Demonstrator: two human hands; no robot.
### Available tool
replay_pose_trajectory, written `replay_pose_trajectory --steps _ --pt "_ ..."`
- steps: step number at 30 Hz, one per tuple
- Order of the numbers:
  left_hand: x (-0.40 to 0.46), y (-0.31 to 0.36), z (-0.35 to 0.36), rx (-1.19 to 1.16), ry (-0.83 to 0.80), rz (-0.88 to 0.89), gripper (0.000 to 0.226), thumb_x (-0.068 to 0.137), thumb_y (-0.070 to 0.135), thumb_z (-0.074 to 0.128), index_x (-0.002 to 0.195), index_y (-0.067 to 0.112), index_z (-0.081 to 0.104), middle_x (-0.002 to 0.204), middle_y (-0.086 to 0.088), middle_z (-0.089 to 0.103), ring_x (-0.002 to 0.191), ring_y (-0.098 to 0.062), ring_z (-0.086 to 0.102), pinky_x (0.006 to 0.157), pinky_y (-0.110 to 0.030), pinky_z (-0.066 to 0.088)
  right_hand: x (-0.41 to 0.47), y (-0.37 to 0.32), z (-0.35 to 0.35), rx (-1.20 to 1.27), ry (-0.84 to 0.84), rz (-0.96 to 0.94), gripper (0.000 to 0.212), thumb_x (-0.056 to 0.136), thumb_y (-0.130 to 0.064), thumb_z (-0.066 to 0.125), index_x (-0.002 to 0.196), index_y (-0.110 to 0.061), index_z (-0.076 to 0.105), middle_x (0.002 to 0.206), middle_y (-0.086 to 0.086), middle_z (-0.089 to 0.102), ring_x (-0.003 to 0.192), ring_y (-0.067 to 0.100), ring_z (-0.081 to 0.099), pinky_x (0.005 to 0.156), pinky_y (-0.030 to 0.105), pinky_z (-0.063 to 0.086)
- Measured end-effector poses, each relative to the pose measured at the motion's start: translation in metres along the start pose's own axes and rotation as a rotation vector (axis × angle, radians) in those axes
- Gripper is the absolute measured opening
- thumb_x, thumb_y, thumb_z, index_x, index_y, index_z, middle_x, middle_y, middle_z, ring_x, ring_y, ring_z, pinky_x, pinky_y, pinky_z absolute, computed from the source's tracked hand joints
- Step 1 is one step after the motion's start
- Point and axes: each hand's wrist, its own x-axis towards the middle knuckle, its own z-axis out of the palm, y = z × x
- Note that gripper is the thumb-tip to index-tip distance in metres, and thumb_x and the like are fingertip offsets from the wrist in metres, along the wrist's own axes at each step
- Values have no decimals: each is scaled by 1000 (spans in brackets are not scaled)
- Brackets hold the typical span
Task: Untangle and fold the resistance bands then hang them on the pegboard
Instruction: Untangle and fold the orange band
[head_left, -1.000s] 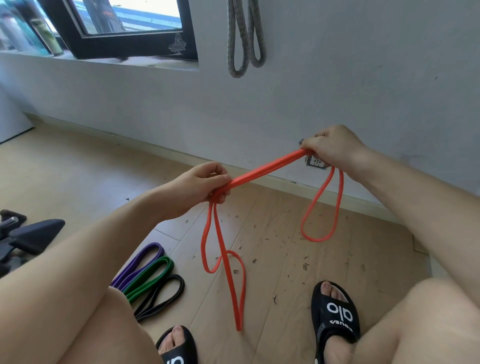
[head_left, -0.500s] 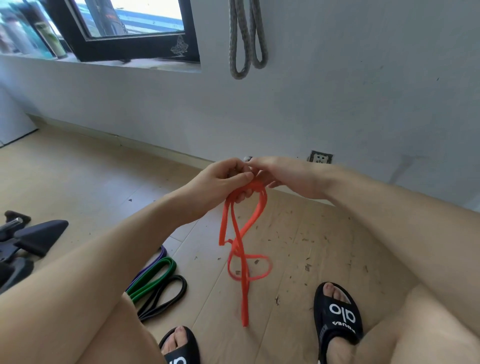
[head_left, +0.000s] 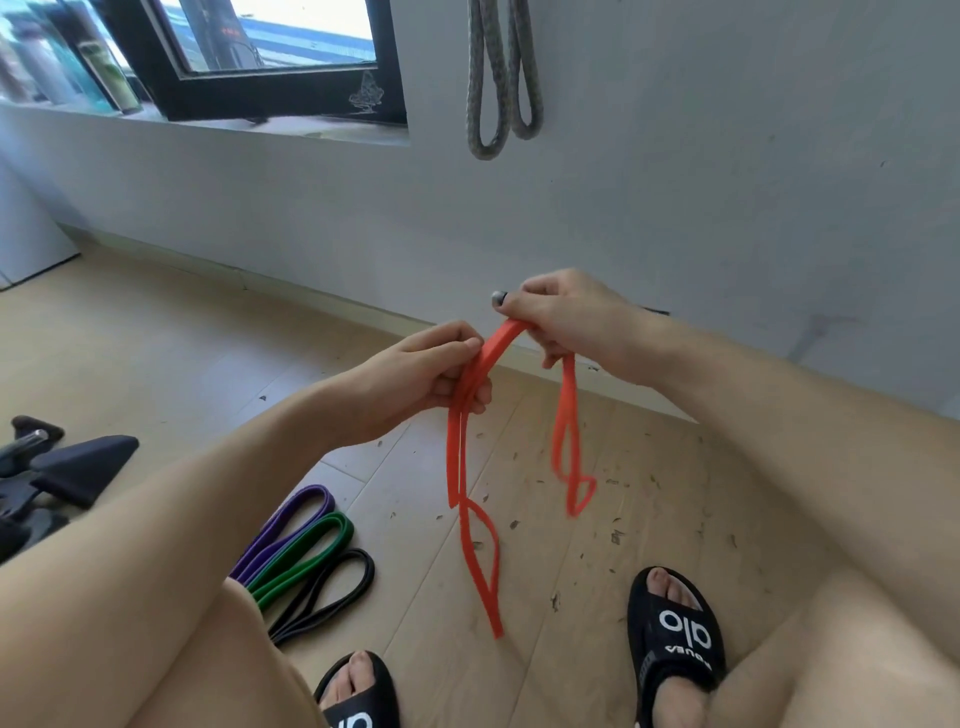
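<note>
An orange resistance band (head_left: 470, 525) hangs doubled between my hands above the wooden floor. My left hand (head_left: 421, 376) grips its strands at the left, and a long loop drops from there toward the floor. My right hand (head_left: 566, 317) pinches the band close by at the right, with a shorter twisted loop hanging below it. A short arch of band joins the two hands. On the floor at the left lie a purple band (head_left: 291, 525), a green band (head_left: 306, 556) and a black band (head_left: 332, 592), side by side. No pegboard is in view.
A grey braided band (head_left: 501, 78) hangs in loops on the white wall above. A black-framed window (head_left: 260, 98) is at the upper left. Black equipment (head_left: 57, 467) sits on the floor at the far left. My feet in black slides (head_left: 675, 634) rest below the hands.
The hands, pressed together half a second ago, have drawn slightly apart. The hanging band now falls as two separate loops instead of one twisted bundle.
</note>
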Motion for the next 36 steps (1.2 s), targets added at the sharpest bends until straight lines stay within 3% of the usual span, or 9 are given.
replay_pose_trajectory --steps 3,7,12,20,25,30,33,36 --pt "-3 -1 -7 -7 -14 -31 22 110 22 40 99 12 56 87 -9 68 86 -24 65 91 -40 55 1 0 -10 -102 130 -39 39 96 -44 64 66 -21 59 61 -4 49 53 13 48 58 31 45" --pt "-3 1 -7 -39 -65 -85 22 109 23 43 103 10 59 95 -12 69 93 -27 67 94 -44 57 -1 -1 -19 -129 155 -49 36 91 -40 72 64 -20 61 60 -2 48 54 14 47 56 28 42" --pt "-1 6 -1 61 -46 -102 35 108 33 41 93 13 65 85 -4 69 92 -21 70 97 -42 58 0 -5 -32 -65 202 -54 31 89 -33 75 67 -15 63 53 -4 46 52 14 46 50 22 39" --pt "-4 2 -8 207 103 16 35 109 31 42 100 1 56 74 -7 66 70 -22 66 81 -42 61 2 13 -47 -6 287 5 32 88 -27 75 62 -16 61 46 -9 45 45 13 43 53 28 40" --pt "-3 -2 -8 197 61 25 39 109 32 41 99 8 70 75 -4 59 70 -17 58 78 -30 58 4 25 -53 -33 298 28 31 87 -28 75 62 -17 61 46 -9 44 45 15 44 55 29 40" --pt "0 -5 -10 210 119 49 37 108 31 45 89 11 70 70 1 55 66 -15 48 69 -29 45 -3 31 -50 -184 103 144 32 96 -40 66 77 -14 68 60 0 59 54 15 50 53 26 44" --pt "1 -4 -7 179 114 55 36 107 32 46 88 13 70 70 0 53 65 -15 46 67 -28 44 -6 25 -41 -130 -84 238 45 102 -53 48 100 -14 71 79 6 77 66 23 59 70 37 52" --pt "4 0 2 147 84 69 37 108 31 47 89 10 70 68 0 50 63 -14 45 66 -29 44 -8 15 -27 -55 -257 255 56 103 -59 37 112 -15 69 94 9 78 77 22 65 81 39 55"
